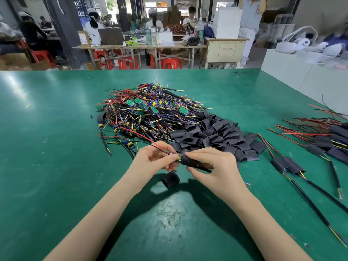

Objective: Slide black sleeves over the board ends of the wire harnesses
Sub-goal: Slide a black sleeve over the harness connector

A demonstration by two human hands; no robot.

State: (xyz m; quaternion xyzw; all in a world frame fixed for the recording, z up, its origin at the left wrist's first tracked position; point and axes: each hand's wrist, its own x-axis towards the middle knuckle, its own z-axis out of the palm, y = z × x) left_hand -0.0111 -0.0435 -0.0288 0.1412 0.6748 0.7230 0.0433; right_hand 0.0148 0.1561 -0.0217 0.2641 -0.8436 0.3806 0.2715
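Both hands raised just above the green table (56, 147), meeting near the middle. Left hand (150, 159) with fingers curled, pinching the board end (178, 157) of a wire harness, its red and black leads (150, 142) trailing up and left toward the pile. Right hand (212, 164) with thumb and forefinger pinching a black sleeve (190, 160), the sleeve's mouth set against the board end, the yellow component there still exposed; remaining fingers curled beneath, a black cable (201, 168) passing under the thumb. One loose sleeve (170, 178) lying on the table directly below the hands, apart from them. Heap of unsleeved harnesses (146, 113) with green boards beyond the hands, at centre. Heap of flat black sleeves (212, 134) just right of it, touching its edge. Finished harnesses (288, 165) with sleeves fitted laid out on the right, well apart from the hands, a further batch (335, 138) near the right edge. White boxes (301, 72) on the table's far right corner.
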